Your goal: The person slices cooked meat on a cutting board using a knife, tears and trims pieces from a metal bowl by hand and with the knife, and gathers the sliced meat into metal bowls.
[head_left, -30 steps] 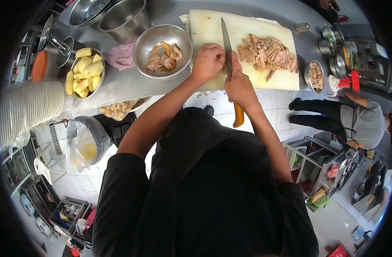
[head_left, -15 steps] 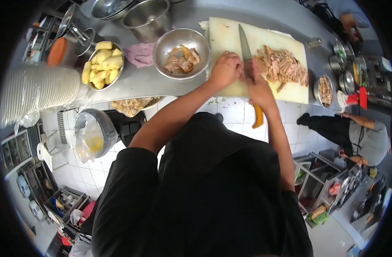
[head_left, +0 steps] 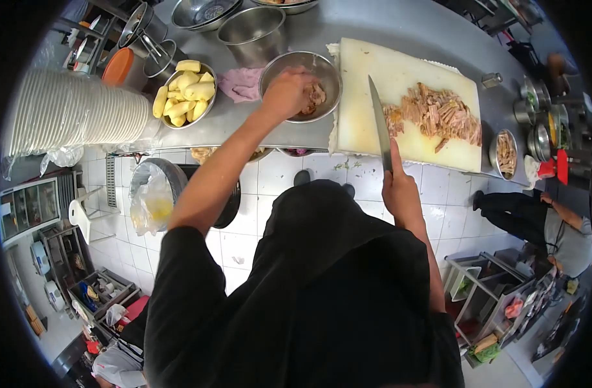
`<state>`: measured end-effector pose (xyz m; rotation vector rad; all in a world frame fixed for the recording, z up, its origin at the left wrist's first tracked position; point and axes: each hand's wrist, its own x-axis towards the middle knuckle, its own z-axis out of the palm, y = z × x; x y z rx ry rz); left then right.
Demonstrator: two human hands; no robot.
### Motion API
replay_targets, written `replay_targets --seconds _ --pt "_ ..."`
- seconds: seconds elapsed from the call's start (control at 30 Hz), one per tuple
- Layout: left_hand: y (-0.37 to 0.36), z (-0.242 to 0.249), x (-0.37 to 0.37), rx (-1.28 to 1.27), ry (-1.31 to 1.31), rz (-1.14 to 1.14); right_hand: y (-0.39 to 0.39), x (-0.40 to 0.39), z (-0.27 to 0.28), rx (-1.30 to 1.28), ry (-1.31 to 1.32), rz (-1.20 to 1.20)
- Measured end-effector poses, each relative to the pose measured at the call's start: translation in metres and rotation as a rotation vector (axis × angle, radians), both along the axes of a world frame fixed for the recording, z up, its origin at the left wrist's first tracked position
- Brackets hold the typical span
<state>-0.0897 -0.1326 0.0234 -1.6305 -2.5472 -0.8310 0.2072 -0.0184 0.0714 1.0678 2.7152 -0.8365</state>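
Observation:
My left hand (head_left: 284, 96) reaches into a steel bowl (head_left: 335, 77) that holds pieces of cooked meat (head_left: 316, 98); motion smears its fingers. In my right hand (head_left: 400, 192) is the handle of a long kitchen knife (head_left: 379, 119), its blade pointing away from me over the left part of a white cutting board (head_left: 364, 64). Right of the blade, a heap of sliced meat (head_left: 443, 115) lies on the board, with a smaller bit close to the blade.
Left of the bowl are a pink cloth (head_left: 240, 85), a bowl of peeled yellow pieces (head_left: 194, 90) and a bagged stack of white containers (head_left: 76, 110). A small bowl of sliced meat (head_left: 505, 154) stands right of the board. Another person (head_left: 564, 226) is at the right.
My left hand has left the board and moved left into the steel bowl. My right hand has drawn the knife back toward me, away from the sliced meat.

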Motion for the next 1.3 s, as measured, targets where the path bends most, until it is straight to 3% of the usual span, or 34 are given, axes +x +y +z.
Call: replay_targets --seconds 0.1,0.2,0.4,0.57,0.63,0.73,0.93,1.13,1.3 --pt "0.005 -0.015 -0.016 -0.053 0.079 -0.255 0.015 0.012 -0.008 0.089 0.015 0.023" --pt "0.013 -0.021 -0.024 -0.095 0.026 -0.314 0.034 0.022 -0.019 0.170 0.012 0.032" --pt "0.023 -0.010 -0.028 -0.396 -0.081 -0.206 0.035 0.019 -0.010 0.186 0.013 -0.035" --pt "0.015 -0.014 -0.033 -0.221 -0.202 -0.099 0.015 0.025 -0.003 0.082 0.013 -0.030" --pt "0.012 0.003 -0.033 -0.127 -0.164 -0.076 0.013 0.029 -0.006 0.055 0.012 -0.047" --pt "0.013 0.032 -0.030 -0.073 -0.304 0.051 0.013 0.031 -0.008 0.030 0.002 -0.068" --pt "0.038 0.065 0.002 0.117 -0.588 0.042 0.014 0.032 -0.009 -0.016 0.051 -0.073" --pt "0.089 0.059 0.074 0.092 -0.077 -0.299 0.019 0.038 -0.016 -0.064 0.134 -0.109" --pt "0.112 0.001 0.093 0.079 0.023 -0.440 0.025 0.040 -0.013 -0.044 0.114 -0.114"
